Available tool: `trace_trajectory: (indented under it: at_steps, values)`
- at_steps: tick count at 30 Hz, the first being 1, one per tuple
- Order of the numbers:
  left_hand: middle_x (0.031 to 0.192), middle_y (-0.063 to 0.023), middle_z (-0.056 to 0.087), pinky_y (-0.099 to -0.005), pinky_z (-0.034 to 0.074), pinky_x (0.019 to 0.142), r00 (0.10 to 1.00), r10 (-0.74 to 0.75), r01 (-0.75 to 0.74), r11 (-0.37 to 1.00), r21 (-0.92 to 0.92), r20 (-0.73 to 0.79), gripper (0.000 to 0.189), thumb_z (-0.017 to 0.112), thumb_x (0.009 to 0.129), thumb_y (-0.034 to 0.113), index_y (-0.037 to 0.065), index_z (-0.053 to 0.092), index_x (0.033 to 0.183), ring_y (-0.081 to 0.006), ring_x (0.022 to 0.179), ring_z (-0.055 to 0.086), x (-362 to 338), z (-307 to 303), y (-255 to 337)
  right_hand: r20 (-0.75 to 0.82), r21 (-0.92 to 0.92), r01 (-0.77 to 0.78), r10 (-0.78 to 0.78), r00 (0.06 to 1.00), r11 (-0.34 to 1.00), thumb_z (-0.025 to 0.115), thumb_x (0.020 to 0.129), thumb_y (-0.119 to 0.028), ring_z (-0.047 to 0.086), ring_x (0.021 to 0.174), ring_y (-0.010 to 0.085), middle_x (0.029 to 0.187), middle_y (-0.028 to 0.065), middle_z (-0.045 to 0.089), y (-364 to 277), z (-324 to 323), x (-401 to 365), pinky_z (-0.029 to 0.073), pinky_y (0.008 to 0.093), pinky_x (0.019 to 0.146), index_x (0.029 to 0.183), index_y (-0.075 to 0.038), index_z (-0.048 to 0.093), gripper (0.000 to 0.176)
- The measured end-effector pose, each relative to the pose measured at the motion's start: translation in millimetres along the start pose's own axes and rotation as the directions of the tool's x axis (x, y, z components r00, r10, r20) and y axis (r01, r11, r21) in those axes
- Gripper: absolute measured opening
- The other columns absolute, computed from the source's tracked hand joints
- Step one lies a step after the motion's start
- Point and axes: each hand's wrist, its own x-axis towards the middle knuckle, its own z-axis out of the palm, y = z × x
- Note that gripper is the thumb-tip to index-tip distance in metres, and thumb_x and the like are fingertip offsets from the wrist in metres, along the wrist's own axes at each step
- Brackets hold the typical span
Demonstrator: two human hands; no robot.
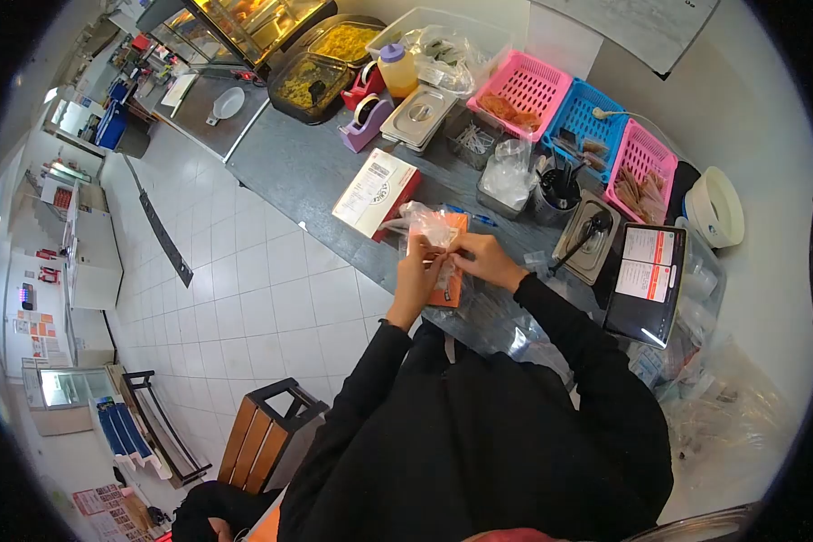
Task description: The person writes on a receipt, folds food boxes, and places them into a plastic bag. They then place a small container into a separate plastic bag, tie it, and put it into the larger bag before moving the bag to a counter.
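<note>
Both of my hands meet at the counter's front edge over a flat orange packet (pixel 448 291). A clear plastic bag (pixel 432 226) lies across the packet's upper part, bunched up. My left hand (pixel 417 275) pinches the bag from the left side, its fingertips against those of the other hand. From the right, my right hand (pixel 486 262) closes thumb and fingers on the same part of the bag. A white and red cardboard box (pixel 375 194) stands just to the left of the bag. Behind the packet lies a blue pen (pixel 483 219).
A tablet (pixel 643 285) stands at the right, near a steel container with a black ladle (pixel 592 230). Pink baskets (pixel 526 90) and a blue basket (pixel 587 117) line the wall. Tape dispensers (pixel 367 122) and black food trays (pixel 312 86) sit farther left. A wooden-slatted chair (pixel 266 429) is behind left.
</note>
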Motion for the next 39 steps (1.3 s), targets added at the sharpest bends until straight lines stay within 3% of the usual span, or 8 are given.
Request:
trace_trajectory:
  at_steps: [9,19,23,28,30,34,37,39]
  values:
    - [0.082,-0.012,0.06,-0.0354,0.049,0.061,0.943,0.325,-0.33,0.893,0.305,0.066,0.011,0.064,0.08,0.002,0.003,0.06,0.09,-0.026,0.071,0.063,5,0,6,-0.057,0.454,-0.323,0.389,0.919,0.83,0.066,0.083,-0.008,0.062,0.079,0.0088,0.088,0.0044,0.068,11,6,-5,0.05,0.0242,0.071,0.093,0.001,0.068,0.013]
    - [0.083,-0.0122,0.063,-0.0305,0.054,0.062,0.978,0.17,-0.189,0.967,0.172,0.119,0.021,0.066,0.08,0.003,0.002,0.058,0.1,-0.0227,0.072,0.065,10,-2,2,-0.06,0.259,-0.037,0.054,0.997,0.965,0.069,0.078,-0.007,0.062,0.075,0.0113,0.082,0.0048,0.068,18,-1,-1,0.049,0.0261,0.069,0.093,-0.003,0.07,0.015]
    - [0.081,-0.0106,0.059,-0.0326,0.052,0.06,0.965,0.193,-0.236,0.936,0.262,0.178,0.018,0.067,0.079,0.006,0.002,0.064,0.096,-0.0228,0.07,0.062,17,-8,-5,-0.028,0.258,-0.271,0.288,0.957,0.927,0.07,0.076,-0.007,0.06,0.074,0.0112,0.082,0.0042,0.067,6,1,0,0.047,0.0272,0.068,0.091,-0.005,0.068,0.015]
    - [0.077,-0.0107,0.052,-0.0387,0.044,0.059,0.988,0.126,-0.154,0.834,0.53,0.089,0.016,0.068,0.073,0.018,0.006,0.057,0.073,-0.0278,0.064,0.055,25,-1,-2,-0.408,0.328,-0.164,0.296,0.864,0.93,0.061,0.079,0.001,0.05,0.065,0.0108,0.077,0.0038,0.057,1,38,-14,0.041,0.0269,0.059,0.094,-0.005,0.057,0.016]
    - [0.083,-0.0118,0.053,-0.0388,0.045,0.059,0.974,0.164,-0.223,0.821,0.525,0.156,0.018,0.069,0.073,0.018,0.007,0.059,0.081,-0.0281,0.07,0.056,24,0,-5,-0.489,0.195,-0.186,0.26,0.833,0.963,0.056,0.081,0.0,0.059,0.082,0.0314,0.087,0.0122,0.058,-11,38,-24,0.046,0.036,0.069,0.093,-0.004,0.053,0.013]
    - [0.102,-0.0127,0.054,-0.038,0.047,0.066,0.871,0.483,-0.44,0.687,0.578,0.088,0.039,0.071,0.076,0.023,0.007,0.057,0.108,-0.0271,0.086,0.058,11,-18,5,-0.817,-0.076,-0.258,0.088,0.569,0.963,0.053,0.086,-0.006,0.059,0.08,0.0344,0.09,0.0145,0.059,-47,-35,-73,0.046,0.0415,0.066,0.101,-0.005,0.051,0.016]
    - [0.118,-0.0159,0.051,-0.0364,0.049,0.074,0.972,0.235,-0.18,0.811,0.556,-0.028,0.061,0.068,0.082,0.036,0.001,0.045,0.126,-0.0282,0.093,0.058,-22,-39,-52,-0.876,-0.12,-0.877,0.366,0.314,0.465,0.046,0.092,-0.017,0.06,0.053,0.0352,0.067,0.0168,0.063,-35,-114,-139,0.046,0.0481,0.05,0.137,-0.012,0.036,0.047]
    - [0.119,-0.0136,0.052,-0.0333,0.05,0.075,0.896,-0.417,0.422,0.907,0.0,0.153,0.06,0.063,0.086,0.039,0.0,0.044,0.128,-0.0237,0.096,0.058,-32,-33,-16,-0.84,-0.214,-0.931,0.431,0.329,0.295,0.048,0.089,-0.02,0.062,0.059,0.037,0.068,0.0203,0.062,-1,-138,-169,0.047,0.0501,0.053,0.139,-0.011,0.032,0.054]
